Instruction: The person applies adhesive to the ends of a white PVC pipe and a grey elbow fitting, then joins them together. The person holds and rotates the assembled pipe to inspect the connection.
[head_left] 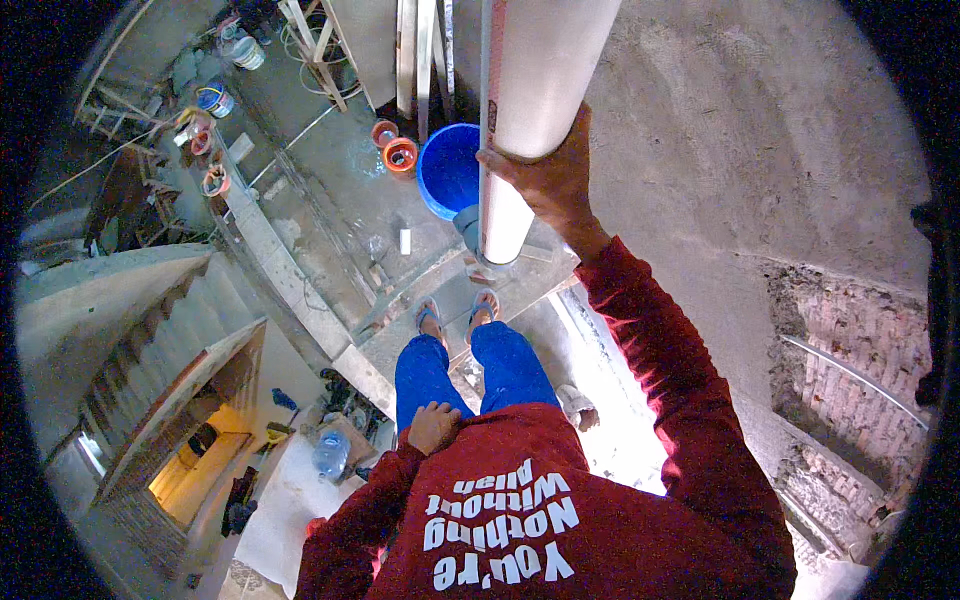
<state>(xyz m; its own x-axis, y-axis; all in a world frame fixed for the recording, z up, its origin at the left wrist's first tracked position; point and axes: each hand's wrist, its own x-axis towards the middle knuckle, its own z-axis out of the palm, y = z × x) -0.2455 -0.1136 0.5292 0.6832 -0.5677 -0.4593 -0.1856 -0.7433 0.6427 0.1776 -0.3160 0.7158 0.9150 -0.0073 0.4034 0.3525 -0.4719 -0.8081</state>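
A long, wide white plastic pipe [545,85] stands in front of me, its lower end near the floor by my feet. My right hand [555,185] is wrapped around its right side, the thumb reaching across the near face. Close to the pipe's lower end is a grey rounded piece [467,226], partly hidden by the pipe. At my waist, my left hand [435,428] rests by the hem of my red sweatshirt [500,440] and the blue trousers [515,370]. Its fingers are curled together; whatever they may hold is hidden.
A blue tub [445,172] stands behind the pipe, beside an orange bucket [400,155]. A small white cylinder [405,241] is on the dusty floor. A rough plastered wall [720,130] rises at right. Planks [425,60] lean at the back. A clear bottle [331,454] stands lower left.
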